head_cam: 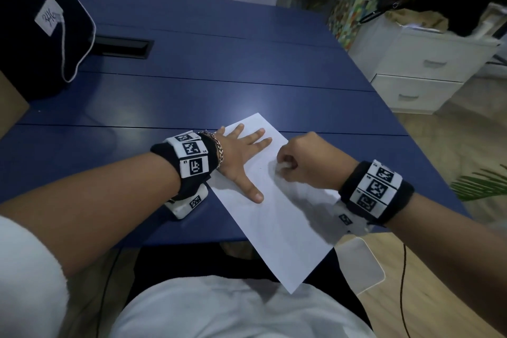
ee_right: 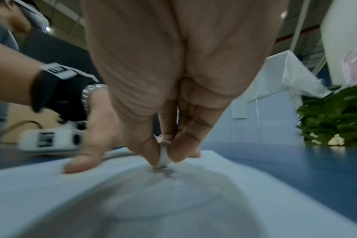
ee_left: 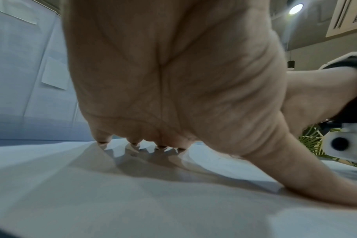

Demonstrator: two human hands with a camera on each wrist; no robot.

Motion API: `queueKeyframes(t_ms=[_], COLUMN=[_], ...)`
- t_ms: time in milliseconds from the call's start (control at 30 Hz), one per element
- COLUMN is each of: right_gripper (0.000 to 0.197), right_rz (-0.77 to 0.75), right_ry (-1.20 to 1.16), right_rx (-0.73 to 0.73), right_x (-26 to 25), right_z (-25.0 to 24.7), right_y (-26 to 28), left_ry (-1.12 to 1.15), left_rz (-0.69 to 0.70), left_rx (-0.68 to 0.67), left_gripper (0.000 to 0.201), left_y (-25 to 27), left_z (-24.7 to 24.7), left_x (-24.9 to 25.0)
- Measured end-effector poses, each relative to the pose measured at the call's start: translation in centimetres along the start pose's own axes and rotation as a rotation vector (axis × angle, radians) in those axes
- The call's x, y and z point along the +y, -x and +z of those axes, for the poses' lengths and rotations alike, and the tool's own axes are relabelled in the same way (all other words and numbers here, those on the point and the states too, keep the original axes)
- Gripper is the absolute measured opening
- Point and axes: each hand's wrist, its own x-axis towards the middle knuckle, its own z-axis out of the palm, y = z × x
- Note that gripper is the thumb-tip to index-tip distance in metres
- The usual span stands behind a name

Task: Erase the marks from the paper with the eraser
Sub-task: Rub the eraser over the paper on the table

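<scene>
left hand [head_cam: 241,156] — flat, fingers spread, pressing paper [head_cam: 277,217] | right hand [head_cam: 307,162] — pinching white eraser [ee_right: 164,157], tip on grey marks [ee_right: 163,171] | blue table [head_cam: 192,85]

Paper [head_cam: 279,217]: thin white sheet, matt, smooth, your left hand [head_cam: 241,156] pressing it flat. Eraser [ee_right: 165,157]: white, rubbery-looking, matt, your right hand [head_cam: 307,162] pinching it. Table [head_cam: 219,85]: blue top, smooth, showing soft sheen. Bracelet [head_cam: 218,147]: metal chain, glinting. Wristbands [head_cam: 375,191]: black cloth carrying matt printed panels. Drawer cabinet [head_cam: 417,71]: white, smooth.
</scene>
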Motion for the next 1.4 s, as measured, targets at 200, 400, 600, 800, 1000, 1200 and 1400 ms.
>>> queueKeyframes(t_ms=[200, 400, 600, 800, 1000, 1200, 1400], right_gripper=[0.018, 0.013, 0.007, 0.007, 0.005, 0.005, 0.008], right_rz=[-0.037, -0.058, -0.008, -0.088, 0.052, -0.041, 0.048], right_ry=[0.026, -0.009, -0.036, -0.076, -0.072, -0.038, -0.085], right_rx=[-0.053, -0.064, -0.001, -0.109, 0.049, -0.067, 0.019], right_x=[-0.3, -0.6, 1.0, -0.7, 1.5, -0.1, 1.1], right_z=[-0.6, -0.3, -0.9, -0.4, -0.8, -0.5, -0.7], right_y=[-1.1, -1.4, -2.9, -1.9, -3.6, -2.7, -3.5], left_ry=[0.000, -0.007, -0.016, -0.020, -0.028, -0.044, -0.045], left_rz=[-0.016, -0.023, -0.033, -0.035, -0.043, -0.040, -0.059], left_rx=[-0.018, -0.017, -0.033, -0.035, -0.055, -0.050, -0.074], left_gripper=[0.158, 0.158, 0.159, 0.160, 0.157, 0.158, 0.159], left_y=[0.0, 0.0, 0.0, -0.1, 0.3, 0.0, 0.1], left_z=[-0.3, -0.2, -0.5, -0.4, -0.7, -0.7, -1.0], left_x=[0.3, 0.1, 0.1, 0.0, 0.3, 0.2, 0.4])
